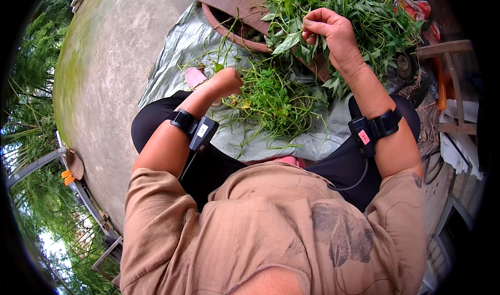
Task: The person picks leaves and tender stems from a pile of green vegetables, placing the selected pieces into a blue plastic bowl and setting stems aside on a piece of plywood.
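My right hand (330,31) is raised at the edge of a large heap of leafy green vines (371,25), its thumb and forefinger pinched on a green leaf (288,43). My left hand (224,83) is lower and to the left, curled, with thin green stems (225,47) rising just behind it; whether its hidden fingers grip them cannot be told. Between my knees a smaller tangled pile of green stems and leaves (273,99) lies on a silvery plastic sheet (312,142).
Beyond the sheet stands a round reddish-brown tub (222,27), partly covered by a brown board (238,0). A wooden stool or frame (445,49) is at the right, near a small wheel (404,64). Concrete ground (113,60) stretches to the left.
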`<act>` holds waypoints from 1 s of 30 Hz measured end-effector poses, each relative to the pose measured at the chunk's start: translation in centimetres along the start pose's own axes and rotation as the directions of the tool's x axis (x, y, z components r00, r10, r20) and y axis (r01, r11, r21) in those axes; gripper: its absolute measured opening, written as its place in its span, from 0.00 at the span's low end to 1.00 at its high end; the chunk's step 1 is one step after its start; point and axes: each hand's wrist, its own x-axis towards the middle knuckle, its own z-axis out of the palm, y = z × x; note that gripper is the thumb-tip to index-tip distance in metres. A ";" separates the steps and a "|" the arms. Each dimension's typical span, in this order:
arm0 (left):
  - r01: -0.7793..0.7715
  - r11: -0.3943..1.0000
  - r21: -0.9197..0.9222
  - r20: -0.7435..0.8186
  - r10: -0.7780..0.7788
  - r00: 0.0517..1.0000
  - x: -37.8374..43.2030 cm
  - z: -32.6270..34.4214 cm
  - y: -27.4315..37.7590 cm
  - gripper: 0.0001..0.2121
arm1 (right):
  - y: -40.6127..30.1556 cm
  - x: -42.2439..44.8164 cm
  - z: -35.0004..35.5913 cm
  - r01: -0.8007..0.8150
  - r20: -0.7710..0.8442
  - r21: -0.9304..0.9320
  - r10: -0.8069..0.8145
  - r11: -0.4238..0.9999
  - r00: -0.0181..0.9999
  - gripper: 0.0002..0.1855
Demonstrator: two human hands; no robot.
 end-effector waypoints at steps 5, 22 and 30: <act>-0.014 0.999 -0.035 0.052 0.016 0.999 -0.4 0.9 -2.6 0.12 | 0.5 -0.1 -0.2 -0.057 0.034 0.175 0.052 0.983 0.998 0.03; 0.468 0.775 -0.425 -0.042 -0.533 0.845 -2.4 -1.3 0.7 0.07 | 2.2 0.6 0.8 -0.226 0.212 0.181 0.187 0.957 0.959 0.05; 0.471 0.833 -0.289 -0.098 -0.515 0.851 -3.1 -2.0 1.7 0.11 | 1.2 0.0 1.1 -0.325 0.222 0.122 0.293 0.938 0.930 0.02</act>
